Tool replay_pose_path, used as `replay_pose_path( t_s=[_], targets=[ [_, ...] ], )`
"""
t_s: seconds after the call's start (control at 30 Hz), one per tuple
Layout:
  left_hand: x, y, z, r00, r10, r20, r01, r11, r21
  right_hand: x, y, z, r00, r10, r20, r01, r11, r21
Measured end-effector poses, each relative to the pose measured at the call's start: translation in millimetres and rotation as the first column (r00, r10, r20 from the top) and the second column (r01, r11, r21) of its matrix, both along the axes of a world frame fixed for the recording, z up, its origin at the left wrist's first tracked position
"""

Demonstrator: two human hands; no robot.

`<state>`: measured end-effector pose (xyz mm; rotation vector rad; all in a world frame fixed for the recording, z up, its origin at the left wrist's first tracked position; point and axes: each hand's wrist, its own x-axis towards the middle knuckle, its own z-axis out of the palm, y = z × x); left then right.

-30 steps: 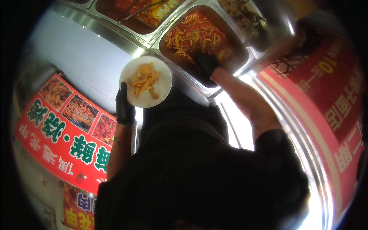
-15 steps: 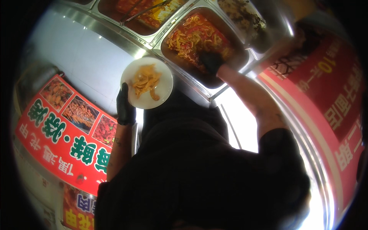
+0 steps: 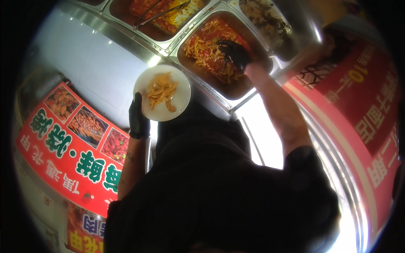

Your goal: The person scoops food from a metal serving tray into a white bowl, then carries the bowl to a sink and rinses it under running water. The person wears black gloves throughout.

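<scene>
Black clothing (image 3: 219, 189) on the wearer's body fills the lower centre, nearest the camera. Left hand (image 3: 138, 116): black-gloved, clamped on the left rim of a white round plate (image 3: 182, 103), thumb over the edge. The plate is located left of centre, on the near side of the counter; contact with the counter edge cannot be determined. It carries a small heap of orange-brown food strips (image 3: 161, 90) about its middle.

Right hand (image 3: 234, 54): black-gloved, reaching into a rectangular metal pan (image 3: 236, 89) from its right side. Whether its fingers are closed on anything cannot be told. Pan contents: reddish-orange shredded food (image 3: 204, 44), mostly toward the far and left portions.

Beyond, to the left, a second pan (image 3: 154, 32) contains red and yellow food, with metal tongs (image 3: 162, 14) lying across it. To the right, a third pan (image 3: 301, 36) contains pale and dark pieces (image 3: 265, 14). Outward at left: pale counter surface (image 3: 88, 55) and red banner (image 3: 50, 164) bearing food photographs. At right: red sign (image 3: 350, 88).
</scene>
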<state>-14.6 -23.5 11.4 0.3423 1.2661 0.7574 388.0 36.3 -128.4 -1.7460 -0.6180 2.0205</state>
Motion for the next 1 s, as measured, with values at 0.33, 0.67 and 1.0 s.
replay_pose_path(
  t_s=[0.33, 0.67, 1.0],
  targets=[
    [7, 2, 2, 0.999, -0.032, -0.018, 0.032, 0.999, 0.005, 2, -5, 7, 0.978, 0.009, -0.209, 0.049, 0.961, 0.271],
    [18, 11, 5, 0.994, -0.077, -0.072, 0.078, 0.997, 0.009, -6, -16, -9, 0.97, -0.192, -0.148, 0.197, 0.98, 0.015],
    [44, 28, -7, 0.99, -0.13, -0.062, 0.128, 0.991, -0.04, -21, -12, 53, 0.829, -0.505, -0.24, 0.517, 0.856, -0.014]
  ],
)
